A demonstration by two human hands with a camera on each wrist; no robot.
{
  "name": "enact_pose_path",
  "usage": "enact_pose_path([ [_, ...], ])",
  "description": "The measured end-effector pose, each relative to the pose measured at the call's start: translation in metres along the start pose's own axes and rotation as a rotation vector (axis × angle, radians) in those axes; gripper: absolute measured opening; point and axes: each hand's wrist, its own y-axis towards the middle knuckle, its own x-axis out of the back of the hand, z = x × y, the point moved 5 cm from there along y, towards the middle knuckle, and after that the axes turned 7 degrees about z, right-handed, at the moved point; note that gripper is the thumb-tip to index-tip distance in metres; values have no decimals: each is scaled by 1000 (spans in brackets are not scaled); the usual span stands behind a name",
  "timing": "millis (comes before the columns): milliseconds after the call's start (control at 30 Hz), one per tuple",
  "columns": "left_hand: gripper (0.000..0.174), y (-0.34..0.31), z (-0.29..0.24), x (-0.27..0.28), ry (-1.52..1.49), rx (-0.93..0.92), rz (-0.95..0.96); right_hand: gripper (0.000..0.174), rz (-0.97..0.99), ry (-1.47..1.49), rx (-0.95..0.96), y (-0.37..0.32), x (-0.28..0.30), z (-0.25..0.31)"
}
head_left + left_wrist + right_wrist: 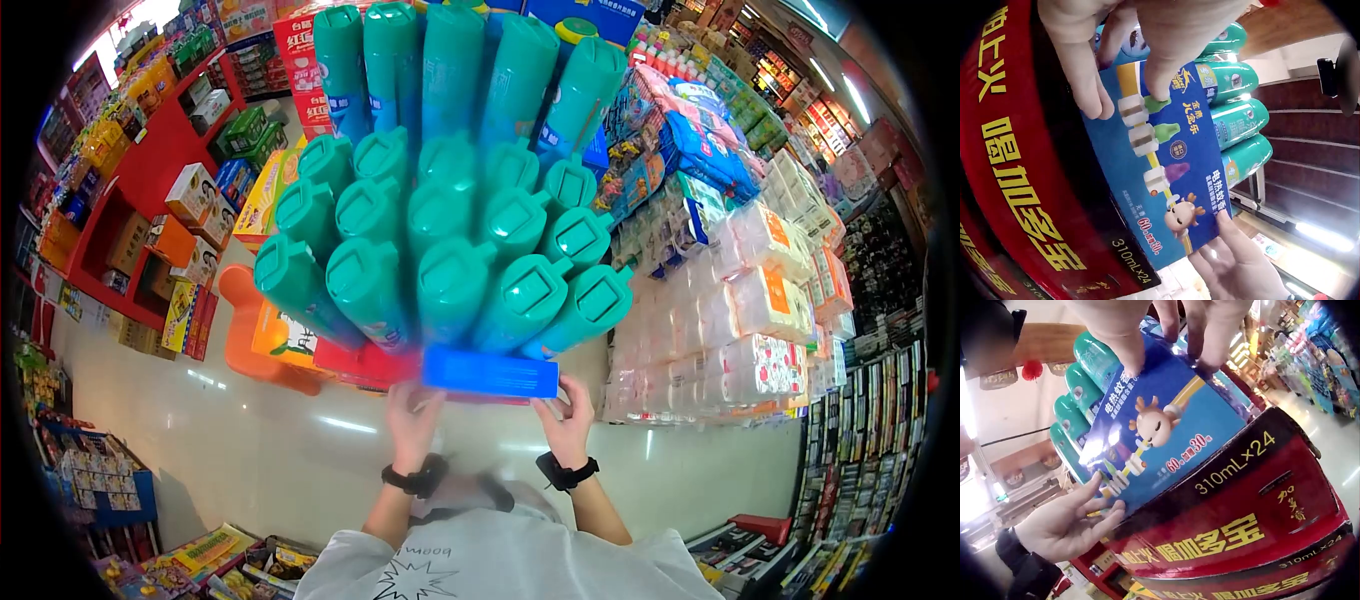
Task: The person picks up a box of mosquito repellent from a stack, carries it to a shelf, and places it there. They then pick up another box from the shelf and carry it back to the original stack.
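Both hands hold a flat blue box (490, 375) upright at the front of the stack. Its face shows a cartoon deer and small bottles in the left wrist view. My left hand (413, 420) grips one end, thumb on the printed face. The right hand (567, 420) grips the opposite end; its fingers (1210, 337) reach over the edge in the right wrist view. Right behind the box stand rows of teal spray cans (450, 280). Under it sits a red drink carton (1241, 519) with yellow lettering, the box's lower edge right at the carton's top edge.
Wrapped paper packs (720, 320) are piled at the right. To the left stand an orange stool (245, 325) and red shelves (130, 190) of boxed goods. Shiny floor (230, 440) lies between the stack and the person. Book-like racks (865, 430) line the far right.
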Motion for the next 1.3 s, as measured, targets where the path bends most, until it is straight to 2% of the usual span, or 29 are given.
enact_pose_path([
  [400,37,-2,-6,-4,-191,92,90,51,49,-31,51,-1,1,-10],
  [600,34,-3,-11,-4,-261,64,14,53,36,-58,55,-3,0,-7],
  [900,30,2,26,6,-200,140,43,55,-22,-164,-22,-8,-4,11],
  [1000,29,4,45,8,-175,171,108,51,-92,-194,-91,-17,-3,14],
  [1033,29,4,60,6,-160,120,136,49,-106,-219,-97,-23,-3,13],
  [1100,27,0,69,6,-267,135,156,42,-90,-310,-85,-36,3,7],
  [1133,26,-2,74,5,-322,137,168,36,-104,-265,-85,-41,1,11],
  [1167,27,-6,88,4,-146,87,361,34,-129,-230,-114,-51,8,9],
  [1267,25,-7,68,2,-139,216,453,26,-184,-173,-149,-72,16,6],
  [1300,25,-8,63,-1,-115,201,488,25,-177,-171,-150,-78,20,5],
])
